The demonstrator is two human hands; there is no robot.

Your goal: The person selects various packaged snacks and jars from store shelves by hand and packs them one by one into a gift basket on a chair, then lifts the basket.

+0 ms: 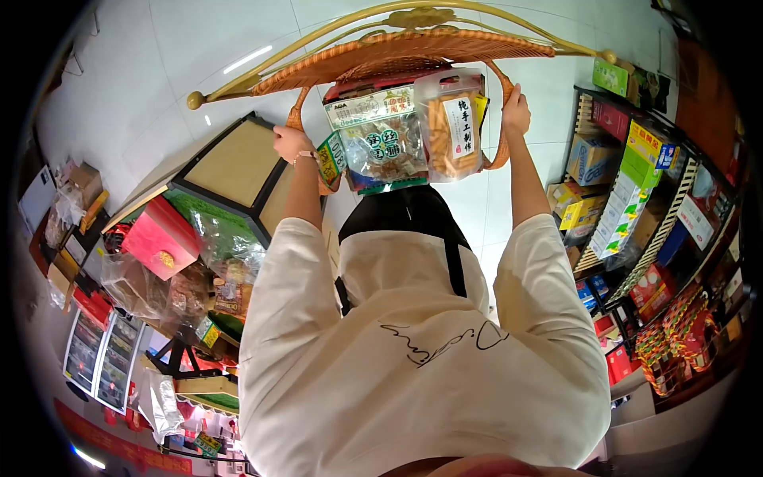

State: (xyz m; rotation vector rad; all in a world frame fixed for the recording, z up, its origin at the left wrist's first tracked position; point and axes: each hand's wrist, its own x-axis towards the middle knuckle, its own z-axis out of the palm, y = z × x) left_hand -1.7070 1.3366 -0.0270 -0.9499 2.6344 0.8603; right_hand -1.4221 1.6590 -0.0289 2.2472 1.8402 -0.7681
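Observation:
A brown wicker chair (405, 57) with a curved, gold-coloured top rail faces me. My left hand (292, 144) is closed on its left armrest, and my right hand (517, 113) grips the right one. Between the armrests, on the seat, lie a printed clear-and-green snack bag (384, 143) and a clear pouch of tan sticks (453, 131) with a white label. Red and yellow packaging shows partly behind them. A green-and-yellow price sign (331, 156) stands by the left armrest. The seat itself is mostly hidden.
To my left is a black-framed display stand (230, 179) with a red box (161, 238) and bagged goods. A slatted shelf (586, 123) of boxed goods stands on the right. Pale floor tiles (183, 56) extend beyond the chair.

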